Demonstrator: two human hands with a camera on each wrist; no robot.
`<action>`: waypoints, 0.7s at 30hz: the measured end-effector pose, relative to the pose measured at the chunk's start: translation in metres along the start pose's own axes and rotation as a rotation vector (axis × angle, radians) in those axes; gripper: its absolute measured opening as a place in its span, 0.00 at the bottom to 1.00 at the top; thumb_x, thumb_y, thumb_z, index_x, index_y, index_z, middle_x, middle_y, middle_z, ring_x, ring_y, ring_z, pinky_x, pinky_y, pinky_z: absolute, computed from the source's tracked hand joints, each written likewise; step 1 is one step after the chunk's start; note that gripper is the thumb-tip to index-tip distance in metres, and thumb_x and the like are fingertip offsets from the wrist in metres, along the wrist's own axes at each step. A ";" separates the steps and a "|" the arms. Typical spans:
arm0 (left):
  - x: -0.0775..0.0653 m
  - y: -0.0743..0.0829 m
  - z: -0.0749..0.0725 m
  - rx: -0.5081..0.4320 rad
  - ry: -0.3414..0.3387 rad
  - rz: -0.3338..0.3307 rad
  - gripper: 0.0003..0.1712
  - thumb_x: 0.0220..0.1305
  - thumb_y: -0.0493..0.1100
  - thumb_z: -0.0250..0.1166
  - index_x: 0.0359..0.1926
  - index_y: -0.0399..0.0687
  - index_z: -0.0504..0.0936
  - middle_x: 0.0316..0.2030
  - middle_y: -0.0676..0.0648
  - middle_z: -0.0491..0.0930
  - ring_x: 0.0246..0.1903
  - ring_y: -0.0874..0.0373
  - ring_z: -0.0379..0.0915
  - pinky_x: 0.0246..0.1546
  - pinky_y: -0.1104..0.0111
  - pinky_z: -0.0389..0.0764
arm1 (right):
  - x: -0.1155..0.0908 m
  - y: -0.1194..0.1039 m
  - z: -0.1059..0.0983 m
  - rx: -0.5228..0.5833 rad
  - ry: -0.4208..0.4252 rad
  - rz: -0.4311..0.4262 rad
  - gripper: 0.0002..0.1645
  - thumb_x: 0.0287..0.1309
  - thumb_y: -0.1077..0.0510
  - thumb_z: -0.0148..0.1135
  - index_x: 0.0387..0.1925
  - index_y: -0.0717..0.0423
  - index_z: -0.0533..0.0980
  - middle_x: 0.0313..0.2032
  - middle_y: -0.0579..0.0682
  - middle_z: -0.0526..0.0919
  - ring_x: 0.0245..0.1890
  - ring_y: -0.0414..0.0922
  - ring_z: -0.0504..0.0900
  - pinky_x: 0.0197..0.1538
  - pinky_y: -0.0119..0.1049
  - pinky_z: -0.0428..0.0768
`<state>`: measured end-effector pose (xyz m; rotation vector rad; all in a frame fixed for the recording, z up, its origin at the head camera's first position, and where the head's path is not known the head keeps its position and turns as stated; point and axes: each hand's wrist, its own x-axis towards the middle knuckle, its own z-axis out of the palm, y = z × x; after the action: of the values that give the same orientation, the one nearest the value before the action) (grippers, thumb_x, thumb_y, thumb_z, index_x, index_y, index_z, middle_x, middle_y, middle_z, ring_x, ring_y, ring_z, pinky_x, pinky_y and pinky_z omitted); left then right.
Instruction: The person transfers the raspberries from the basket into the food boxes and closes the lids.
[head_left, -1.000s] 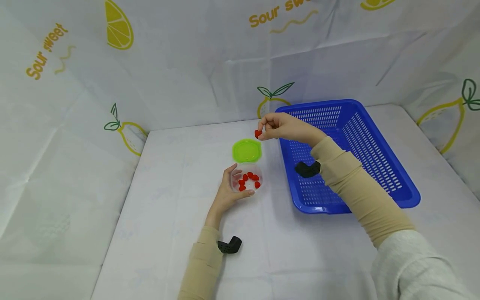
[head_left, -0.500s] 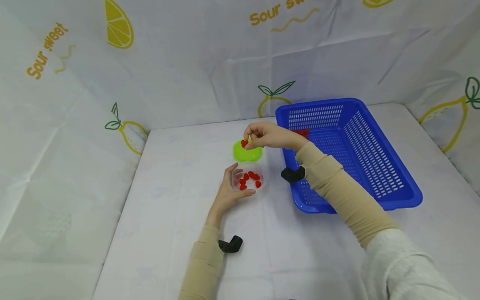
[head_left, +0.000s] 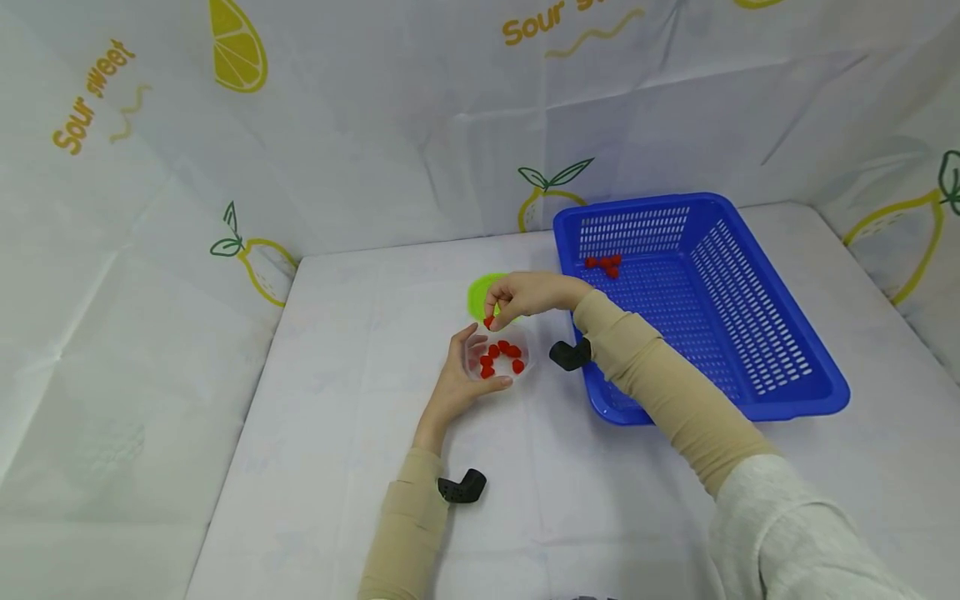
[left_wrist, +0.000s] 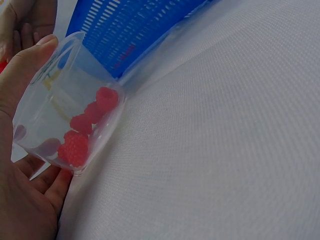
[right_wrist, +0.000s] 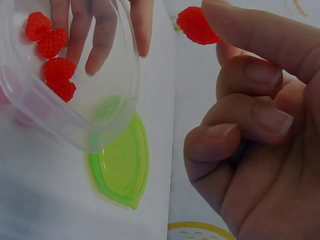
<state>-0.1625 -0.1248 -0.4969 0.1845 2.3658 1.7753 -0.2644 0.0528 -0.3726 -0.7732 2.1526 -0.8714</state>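
Observation:
My left hand [head_left: 459, 385] grips a clear plastic container [left_wrist: 60, 92] on the white table, thumb on one side and fingers round the other. Several red raspberries [left_wrist: 76, 149] lie on its bottom. Just above and behind its far rim, my right hand [head_left: 534, 293] pinches one raspberry [right_wrist: 196, 25] between thumb and forefinger, the other fingers curled. Partly hidden under that hand, a bright green lid [right_wrist: 122, 160] lies on the table beyond the container.
To the right stands a large blue plastic basket [head_left: 798, 317] with slotted walls. Several raspberries [head_left: 606, 263] lie in its far left corner. A white cloth with lemon prints [head_left: 420, 125] rises behind the table.
My right hand has moved left and toward me from the basket's edge with the raspberry, past the lid to the container. The left hand and container have stayed in place.

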 end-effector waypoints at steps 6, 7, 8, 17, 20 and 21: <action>0.000 0.000 0.000 0.006 0.003 0.005 0.55 0.42 0.52 0.76 0.67 0.67 0.51 0.62 0.56 0.65 0.64 0.58 0.60 0.68 0.57 0.62 | 0.003 0.006 0.004 -0.058 -0.076 0.066 0.14 0.53 0.57 0.64 0.40 0.60 0.76 0.21 0.45 0.69 0.27 0.43 0.66 0.32 0.31 0.64; 0.000 0.000 0.000 0.007 0.005 0.005 0.55 0.42 0.52 0.76 0.67 0.67 0.51 0.62 0.56 0.65 0.64 0.58 0.61 0.68 0.58 0.62 | 0.004 0.007 0.004 -0.065 -0.087 0.073 0.14 0.52 0.57 0.64 0.39 0.59 0.76 0.22 0.45 0.70 0.28 0.44 0.66 0.32 0.31 0.65; 0.000 0.000 0.000 0.007 0.004 0.009 0.55 0.43 0.52 0.76 0.67 0.67 0.50 0.62 0.55 0.65 0.65 0.57 0.61 0.68 0.57 0.62 | 0.005 0.008 0.005 -0.074 -0.096 0.082 0.13 0.52 0.57 0.64 0.39 0.59 0.76 0.22 0.45 0.71 0.29 0.44 0.67 0.33 0.31 0.65; 0.000 -0.001 0.001 0.014 0.006 0.005 0.56 0.42 0.51 0.76 0.67 0.66 0.50 0.63 0.53 0.65 0.65 0.57 0.59 0.68 0.55 0.59 | 0.012 0.014 0.008 -0.192 -0.137 0.161 0.07 0.51 0.57 0.64 0.34 0.54 0.79 0.32 0.45 0.78 0.35 0.43 0.68 0.36 0.32 0.66; 0.000 0.000 0.001 0.008 0.005 0.006 0.56 0.42 0.50 0.76 0.67 0.66 0.51 0.63 0.52 0.65 0.66 0.57 0.58 0.69 0.55 0.59 | 0.014 0.015 0.009 -0.223 -0.146 0.171 0.07 0.51 0.57 0.63 0.33 0.53 0.79 0.35 0.46 0.79 0.37 0.44 0.69 0.39 0.33 0.67; 0.000 0.000 0.001 0.004 0.005 0.006 0.56 0.42 0.50 0.76 0.67 0.66 0.51 0.63 0.52 0.65 0.66 0.57 0.58 0.68 0.55 0.59 | 0.014 0.016 0.009 -0.228 -0.145 0.174 0.07 0.51 0.58 0.64 0.33 0.54 0.79 0.35 0.47 0.79 0.38 0.44 0.69 0.40 0.33 0.68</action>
<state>-0.1623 -0.1241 -0.4972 0.1872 2.3748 1.7761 -0.2695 0.0491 -0.3947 -0.7223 2.1733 -0.4717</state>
